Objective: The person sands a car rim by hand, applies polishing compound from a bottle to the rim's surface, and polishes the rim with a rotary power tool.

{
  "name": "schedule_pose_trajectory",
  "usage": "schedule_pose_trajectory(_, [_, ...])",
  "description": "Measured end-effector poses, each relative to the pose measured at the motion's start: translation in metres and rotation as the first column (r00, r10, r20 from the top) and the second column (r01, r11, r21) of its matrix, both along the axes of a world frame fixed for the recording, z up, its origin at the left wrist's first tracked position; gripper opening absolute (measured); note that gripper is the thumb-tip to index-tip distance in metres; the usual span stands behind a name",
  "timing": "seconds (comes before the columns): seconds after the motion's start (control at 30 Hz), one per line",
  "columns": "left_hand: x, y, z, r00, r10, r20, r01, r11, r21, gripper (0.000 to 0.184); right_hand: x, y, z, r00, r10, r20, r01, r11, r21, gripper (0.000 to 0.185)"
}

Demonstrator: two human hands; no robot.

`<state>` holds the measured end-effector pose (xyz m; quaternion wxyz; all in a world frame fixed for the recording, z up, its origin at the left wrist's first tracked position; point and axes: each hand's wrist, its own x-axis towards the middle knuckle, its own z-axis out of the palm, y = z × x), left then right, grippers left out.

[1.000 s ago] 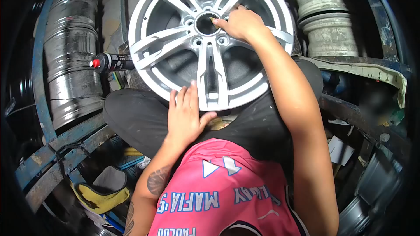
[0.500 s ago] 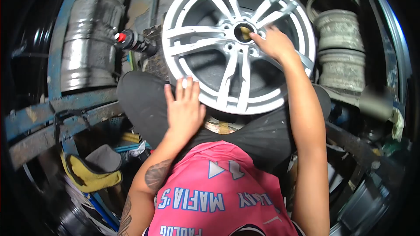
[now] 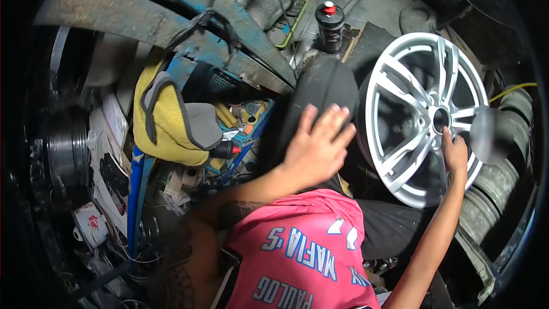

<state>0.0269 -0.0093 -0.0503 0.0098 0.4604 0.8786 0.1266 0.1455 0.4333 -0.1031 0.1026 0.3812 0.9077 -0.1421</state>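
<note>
A silver alloy wheel (image 3: 382, 94) with split spokes leans by my legs on the right. My right hand (image 3: 456, 151) is at its hub, thumb and fingers closed around the metal beside the centre hole; part of the grip is hidden. My left hand (image 3: 320, 146), fingers spread and holding nothing, is over my dark-trousered leg (image 3: 320, 88). To its left, a yellow and grey cloth (image 3: 166, 120) hangs over a blue frame. Near the cloth's lower edge lies a dark object with a red tip (image 3: 226, 150).
A black bottle (image 3: 330, 31) with a red and white cap stands beyond my knee. Blue metal beams (image 3: 229, 23) cross the upper left. Small items fill a bin (image 3: 243, 117). Worn rims (image 3: 494, 186) line the right side. A flowered white container (image 3: 90, 224) sits lower left.
The view has swung left, so the wheel appears farther right and more slanted. My left hand has lifted away from beside the wheel's edge. My right hand stays at the hub.
</note>
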Motion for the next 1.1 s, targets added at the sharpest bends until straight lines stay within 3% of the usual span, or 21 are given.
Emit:
schedule_pose_trajectory(0.07, [-0.031, -0.028, 0.001, 0.994, 0.080, -0.073, -0.075, 0.995, 0.071, 0.056, -0.001, 0.003, 0.002, 0.998, 0.009, 0.066, -0.009, 1.000, -0.008, 0.089])
schedule_pose_trajectory(0.17, [-0.059, -0.057, -0.032, 0.955, -0.020, 0.294, -0.121, 0.883, 0.453, 0.058, 0.000, 0.006, -0.003, 0.993, 0.047, 0.105, -0.050, 0.998, 0.029, 0.090])
schedule_pose_trajectory(0.27, [-0.090, -0.048, -0.021, 0.974, 0.037, 0.223, -0.142, 0.867, 0.477, 0.046, 0.012, -0.004, -0.020, 0.991, -0.019, 0.130, 0.008, 0.996, 0.090, 0.098])
schedule_pose_trajectory(0.37, [-0.144, 0.001, 0.008, 0.984, 0.068, 0.165, -0.134, 0.889, 0.437, 0.044, 0.016, -0.027, -0.018, 0.999, 0.006, 0.054, -0.016, 0.981, 0.194, 0.085])
schedule_pose_trajectory(0.43, [-0.195, 0.044, 0.007, 0.997, 0.046, 0.055, -0.065, 0.899, 0.434, 0.047, 0.008, -0.053, 0.013, 0.994, -0.012, 0.111, -0.006, 0.987, 0.161, 0.087])
schedule_pose_trajectory(0.47, [-0.213, 0.070, 0.018, 0.995, 0.062, 0.080, -0.092, 0.884, 0.458, 0.047, 0.014, -0.055, 0.002, 0.984, 0.006, 0.180, -0.042, 0.980, 0.196, 0.092])
schedule_pose_trajectory(0.53, [-0.272, 0.117, -0.003, 0.978, 0.197, -0.071, -0.154, 0.908, 0.391, 0.053, 0.013, -0.063, 0.005, 0.987, -0.013, 0.159, -0.011, 0.988, 0.151, 0.100])
schedule_pose_trajectory(0.57, [-0.297, 0.142, -0.019, 0.952, 0.303, -0.050, -0.272, 0.908, 0.318, 0.056, 0.011, -0.067, 0.012, 0.992, -0.022, 0.122, 0.007, 0.993, 0.117, 0.104])
schedule_pose_trajectory(0.6, [-0.306, 0.165, -0.021, 0.921, 0.383, 0.074, -0.390, 0.907, 0.159, 0.061, 0.009, -0.065, 0.010, 0.994, -0.053, 0.094, 0.044, 0.995, 0.094, 0.106])
schedule_pose_trajectory(0.63, [-0.317, 0.184, -0.034, 0.879, 0.469, 0.085, -0.465, 0.883, -0.061, 0.066, 0.008, -0.062, 0.006, 0.994, -0.084, 0.069, 0.079, 0.994, 0.071, 0.108])
schedule_pose_trajectory(0.67, [-0.348, 0.195, -0.064, 0.852, 0.506, 0.136, -0.456, 0.844, -0.283, 0.070, 0.005, -0.060, 0.005, 0.992, -0.088, 0.094, 0.082, 0.995, 0.061, 0.109])
schedule_pose_trajectory(0.7, [-0.354, 0.206, -0.074, 0.783, 0.607, 0.136, -0.499, 0.743, -0.446, 0.067, 0.002, -0.058, 0.006, 0.989, -0.091, 0.118, 0.086, 0.995, 0.051, 0.109])
schedule_pose_trajectory(0.77, [-0.298, 0.208, -0.048, 0.794, 0.605, -0.056, -0.563, 0.698, -0.443, 0.055, -0.001, -0.060, 0.009, 0.985, -0.108, 0.131, 0.103, 0.994, 0.039, 0.110])
schedule_pose_trajectory(0.8, [-0.286, 0.201, -0.057, 0.815, 0.542, -0.204, -0.577, 0.731, -0.365, 0.051, -0.004, -0.061, 0.015, 0.985, -0.117, 0.130, 0.115, 0.993, 0.026, 0.110])
schedule_pose_trajectory(0.87, [-0.290, 0.191, -0.071, 0.839, 0.451, -0.304, -0.537, 0.774, -0.334, 0.046, -0.007, -0.059, 0.010, 0.993, -0.102, 0.067, 0.100, 0.994, 0.033, 0.111])
schedule_pose_trajectory(0.9, [-0.299, 0.194, -0.079, 0.815, 0.494, -0.302, -0.573, 0.763, -0.299, 0.044, -0.007, -0.058, -0.001, 0.996, -0.084, 0.006, 0.084, 0.995, 0.051, 0.113])
schedule_pose_trajectory(0.97, [-0.291, 0.193, -0.053, 0.818, 0.508, -0.271, -0.576, 0.715, -0.396, 0.056, -0.016, -0.056, 0.015, 0.997, -0.076, -0.004, 0.075, 0.995, -0.065, 0.108])
schedule_pose_trajectory(1.0, [-0.281, 0.199, -0.029, 0.820, 0.532, -0.211, -0.559, 0.668, -0.491, 0.060, -0.015, -0.061, 0.020, 0.990, -0.112, -0.090, 0.107, 0.992, -0.066, 0.102])
schedule_pose_trajectory(1.03, [-0.302, 0.191, -0.030, 0.832, 0.539, -0.131, -0.513, 0.658, -0.551, 0.064, -0.022, -0.064, 0.028, 0.990, -0.135, -0.031, 0.134, 0.990, -0.037, 0.099])
schedule_pose_trajectory(1.07, [-0.306, 0.180, -0.027, 0.877, 0.473, -0.079, -0.445, 0.741, -0.504, 0.063, -0.026, -0.066, 0.007, 0.991, -0.086, -0.106, 0.088, 0.996, 0.018, 0.101])
schedule_pose_trajectory(1.1, [-0.284, 0.171, -0.012, 0.929, 0.369, -0.016, -0.347, 0.857, -0.381, 0.062, -0.029, -0.067, 0.008, 1.000, -0.022, -0.003, 0.022, 0.998, 0.050, 0.099])
